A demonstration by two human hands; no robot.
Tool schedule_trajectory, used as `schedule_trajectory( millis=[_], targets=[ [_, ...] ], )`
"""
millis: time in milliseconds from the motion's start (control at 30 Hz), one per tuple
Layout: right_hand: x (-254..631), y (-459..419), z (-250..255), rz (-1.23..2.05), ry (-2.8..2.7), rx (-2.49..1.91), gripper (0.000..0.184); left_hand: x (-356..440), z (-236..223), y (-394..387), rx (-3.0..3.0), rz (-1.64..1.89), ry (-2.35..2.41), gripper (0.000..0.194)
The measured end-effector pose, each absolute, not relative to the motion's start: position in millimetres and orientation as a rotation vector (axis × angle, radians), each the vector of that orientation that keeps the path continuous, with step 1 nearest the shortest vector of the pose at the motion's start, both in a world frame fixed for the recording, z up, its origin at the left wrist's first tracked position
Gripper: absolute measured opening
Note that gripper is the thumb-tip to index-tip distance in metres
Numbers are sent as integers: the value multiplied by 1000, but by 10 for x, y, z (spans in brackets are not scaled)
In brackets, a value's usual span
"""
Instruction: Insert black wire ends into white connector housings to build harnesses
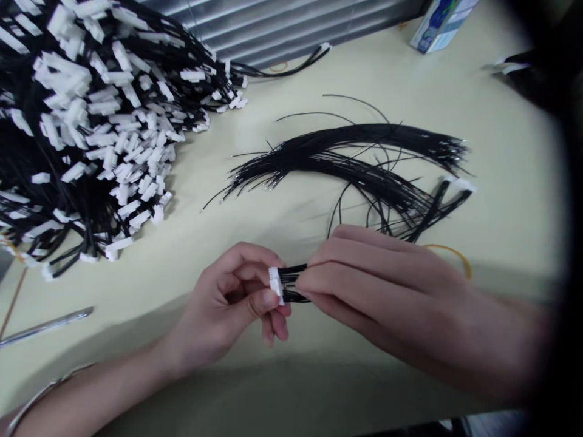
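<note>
Near side of worktop (182,230): left fingers (268,297) clamped on white connector (276,286), probably to steady it; right fingers (305,282) pinched together at its black wires (291,273), likely for control. Loose wires (337,142) lie beyond, seemingly for easy reach.

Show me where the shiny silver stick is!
In the head view, the silver stick lies on the table at far left, below the pile of white-ended wires.

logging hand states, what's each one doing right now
Left hand: closed on the white connector.
Right hand: fingers closed around the black wires at the connector.
</note>
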State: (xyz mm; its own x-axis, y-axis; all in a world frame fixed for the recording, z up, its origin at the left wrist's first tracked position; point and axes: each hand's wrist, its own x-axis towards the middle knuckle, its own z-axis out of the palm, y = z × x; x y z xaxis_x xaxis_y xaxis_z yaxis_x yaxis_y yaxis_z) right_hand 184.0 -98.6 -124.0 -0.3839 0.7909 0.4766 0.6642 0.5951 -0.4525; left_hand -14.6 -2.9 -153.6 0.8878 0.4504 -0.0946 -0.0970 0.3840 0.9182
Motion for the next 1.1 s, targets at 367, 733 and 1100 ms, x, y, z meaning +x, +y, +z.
schedule_trajectory(
  millis=[367, 733, 1100],
  targets=[
    [1857, -928, -1262, 195, -2156, -1088, 14, -161, -1552, -17, 1083, 342, 320, 25],
    [1868, -932, -1298, 205, -2134, -1142, 14, -169, -1559, 10, 990, 301, 289, 24],
    [1858, -977, -1236, 34, -2195, -1168, 17, -172, -1538, 18, 956, 353, 384, 19]
  ],
)
